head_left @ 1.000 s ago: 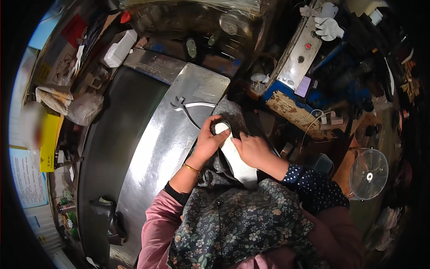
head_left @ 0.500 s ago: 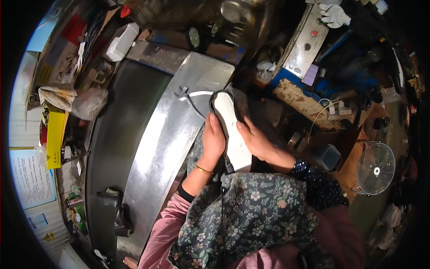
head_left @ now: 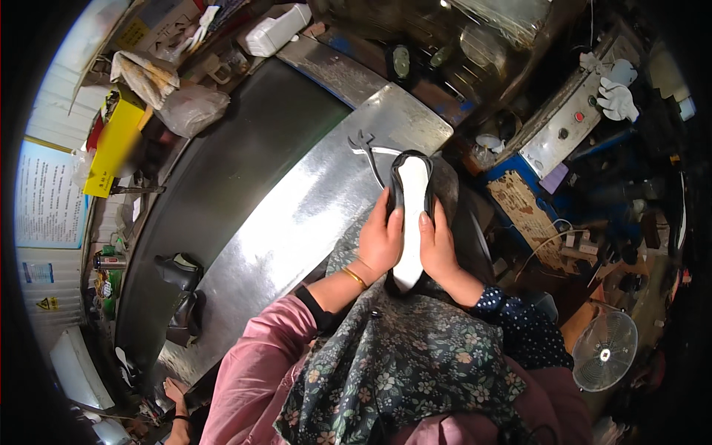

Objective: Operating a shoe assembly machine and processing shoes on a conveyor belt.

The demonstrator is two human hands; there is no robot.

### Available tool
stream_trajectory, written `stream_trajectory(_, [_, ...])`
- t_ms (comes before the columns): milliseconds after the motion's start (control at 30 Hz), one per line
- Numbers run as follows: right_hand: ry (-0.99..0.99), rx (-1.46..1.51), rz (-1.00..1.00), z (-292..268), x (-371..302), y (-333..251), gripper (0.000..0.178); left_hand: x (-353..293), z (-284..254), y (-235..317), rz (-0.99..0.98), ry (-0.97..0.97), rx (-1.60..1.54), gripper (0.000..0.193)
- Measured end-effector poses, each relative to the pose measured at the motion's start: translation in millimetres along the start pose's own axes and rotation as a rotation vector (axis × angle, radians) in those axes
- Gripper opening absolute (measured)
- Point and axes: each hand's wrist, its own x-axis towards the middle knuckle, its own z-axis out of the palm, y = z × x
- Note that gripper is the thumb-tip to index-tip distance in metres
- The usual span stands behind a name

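Note:
A black shoe with its white bottom (head_left: 412, 222) turned up lies lengthwise in front of me, over my flowered apron. Its black upper wraps round the rim at the far end. My left hand (head_left: 380, 239) is closed along its left side, thumb at the edge of the white part. From the right side my right hand (head_left: 440, 248) presses against it in the same way. Just beyond the shoe, a pair of pincers (head_left: 368, 148) with pale handles rests on the metal tabletop (head_left: 289, 193). What lies beneath the shoe is hidden.
Left of the metal top runs a dark belt (head_left: 200, 163), bearing a pair of black shoes (head_left: 180, 273). Another person's hand (head_left: 176, 391) is at the lower left. A round fan (head_left: 606, 351) stands to the right, and a white glove (head_left: 618, 100) hangs near a control panel (head_left: 564, 122).
My view has turned, so the surroundings have shifted. The shoe now points straighter away from me, and both hands sit nearer its close end, still holding it. Another person's forearm has come into view.

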Motion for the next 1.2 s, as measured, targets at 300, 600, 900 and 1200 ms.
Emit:
stream_trajectory(300, [-0.401, 0.256, 0.311, 35.2, 74.5, 13.5, 0.063, -77.7, -137.7, -146.6, -0.334, 0.34, 0.298, 0.047])
stream_trajectory(600, [-0.616, 0.392, 0.419, 81.5, 100.6, 78.8, 0.048, -125.0, -186.4, -151.0, -0.541, 0.516, 0.992, 0.059])
stream_trajectory(900, [-0.577, 0.408, 0.486, 96.3, 101.9, 51.9, 0.046, -113.1, -180.9, -158.4, -0.665, 0.404, 0.894, 0.065])
stream_trajectory(1200, [-0.486, 0.421, 0.483, 99.4, 97.7, 59.0, 0.044, -117.4, -184.3, -153.0, -0.646, 0.327, 0.932, 0.065])
